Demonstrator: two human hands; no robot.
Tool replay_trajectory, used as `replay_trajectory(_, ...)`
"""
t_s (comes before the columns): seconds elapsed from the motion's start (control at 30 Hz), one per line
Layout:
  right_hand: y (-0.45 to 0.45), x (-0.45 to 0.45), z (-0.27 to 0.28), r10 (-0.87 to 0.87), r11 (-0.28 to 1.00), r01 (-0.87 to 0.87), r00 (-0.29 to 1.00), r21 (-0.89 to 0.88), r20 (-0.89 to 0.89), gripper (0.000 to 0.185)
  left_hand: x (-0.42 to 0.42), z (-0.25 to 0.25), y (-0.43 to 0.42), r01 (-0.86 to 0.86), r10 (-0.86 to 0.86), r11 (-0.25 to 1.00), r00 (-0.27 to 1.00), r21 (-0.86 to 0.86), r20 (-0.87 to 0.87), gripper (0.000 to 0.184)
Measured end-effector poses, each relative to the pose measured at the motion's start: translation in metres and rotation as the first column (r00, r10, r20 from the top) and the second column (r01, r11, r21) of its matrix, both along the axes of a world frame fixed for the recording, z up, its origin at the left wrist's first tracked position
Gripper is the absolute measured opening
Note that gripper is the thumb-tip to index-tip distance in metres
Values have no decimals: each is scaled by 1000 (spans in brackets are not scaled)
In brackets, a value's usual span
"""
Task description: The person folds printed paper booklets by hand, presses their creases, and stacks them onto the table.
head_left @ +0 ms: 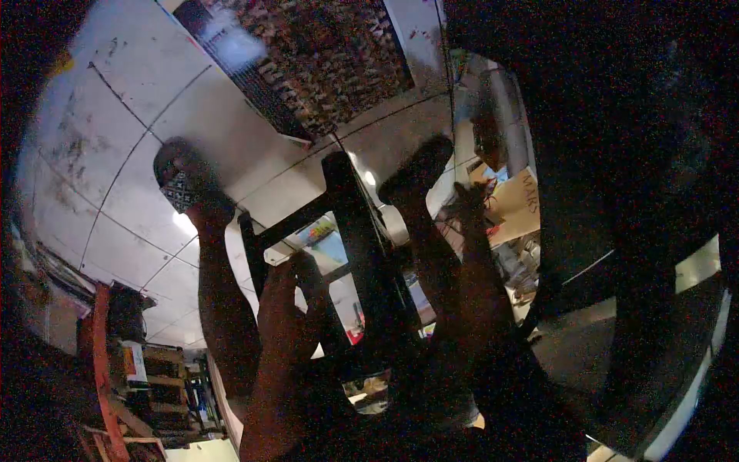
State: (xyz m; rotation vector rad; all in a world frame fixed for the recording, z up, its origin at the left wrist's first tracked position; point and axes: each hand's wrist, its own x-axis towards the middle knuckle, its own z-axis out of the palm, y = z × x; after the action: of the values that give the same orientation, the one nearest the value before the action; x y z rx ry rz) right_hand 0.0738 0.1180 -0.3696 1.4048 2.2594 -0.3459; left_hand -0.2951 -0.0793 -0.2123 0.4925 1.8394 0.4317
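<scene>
My left hand (289, 289) is low in the middle, beside a dark frame (362, 246) with a long upright bar and crosspieces. Its fingers are bent together near a small pale patch at the frame's opening; what they hold is too dark to make out. Farther right, my right hand (469, 212) reaches past my leg to the edge of a cardboard box (517, 206) marked "MARS". Dark, thin shapes lie around its fingers, and whether it grips anything is unclear.
My feet, one in a patterned shoe (181, 177), rest on the tiled floor (123, 169) on either side of the frame. A brown patterned mat (331, 61) lies ahead. Wooden racks (165, 385) stand at lower left. Plastic-wrapped items (519, 266) lie below the box.
</scene>
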Motion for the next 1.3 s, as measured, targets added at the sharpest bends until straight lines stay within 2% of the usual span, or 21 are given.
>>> replay_trajectory(0.1, 54, 25, -15, 83, 990, -84, 996, 117, 11, 38, -4, -6, -4, 42, -42, 999, 999, -13, 29, 45)
replay_trajectory(0.17, 98, 29, -26, 163, 966, -163, 986, 198, 20, 38, 3, -4, -19, -17, 22, 994, 998, -105, 50, 47)
replay_trajectory(0.2, 119, 28, -35, 202, 948, -203, 979, 246, 29, 37, -9, 2, -12, -12, 30, 988, 992, -151, 121, 51)
replay_trajectory(0.37, 189, 34, -53, 333, 857, -342, 938, 385, 91, 37, -22, 21, -34, 94, -80, 994, 973, -55, 215, 55)
replay_trajectory(0.47, 203, 45, -49, 385, 822, -395, 916, 411, 110, 36, -38, 30, -15, 132, -22, 907, 963, -399, 269, 62)
replay_trajectory(0.5, 203, 49, -42, 398, 815, -410, 910, 411, 117, 36, -35, 26, -19, 135, -17, 905, 959, -404, 282, 62)
replay_trajectory(0.57, 197, 54, -27, 437, 796, -453, 889, 402, 137, 36, -29, 22, -33, 75, -10, 940, 981, -332, 192, 62)
replay_trajectory(0.6, 189, 56, -15, 470, 781, -490, 869, 387, 152, 36, -26, 20, -40, 111, -73, 968, 982, -227, 172, 63)
replay_trajectory(0.7, 135, 43, 46, 676, 657, -716, 698, 238, 235, 35, -25, 24, -42, 48, -9, 986, 973, -163, 229, 63)
replay_trajectory(0.73, 105, 18, 77, 660, 723, -691, 700, 23, 274, 43, -28, 25, -41, 41, -6, 989, 971, -145, 239, 62)
replay_trajectory(0.77, 73, -47, 101, 611, 788, -595, 727, -156, 313, 46, -28, 26, -42, 43, -8, 989, 971, -143, 240, 62)
replay_trajectory(0.87, 8, -97, 116, 438, 861, -364, 886, -355, 153, 43, -27, 24, -40, 49, -12, 986, 974, -161, 226, 61)
replay_trajectory(0.93, -21, -93, 99, 298, 874, -245, 952, -420, 64, 41, -28, 24, -38, 45, -2, 982, 974, -184, 227, 60)
replay_trajectory(1.07, -47, -63, 29, 96, 920, -88, 995, -383, 2, 37, -28, 15, -42, 17, 34, 975, 974, -224, 222, 58)
replay_trajectory(1.17, -59, -39, -20, 24, 956, -35, 999, -291, -41, 34, -20, -6, -47, -36, 76, 976, 980, -214, 182, 57)
replay_trajectory(1.3, -40, -8, -36, -35, 987, 18, 994, -160, -105, 31, -16, -47, -43, -101, 130, 974, 982, -201, 137, 56)
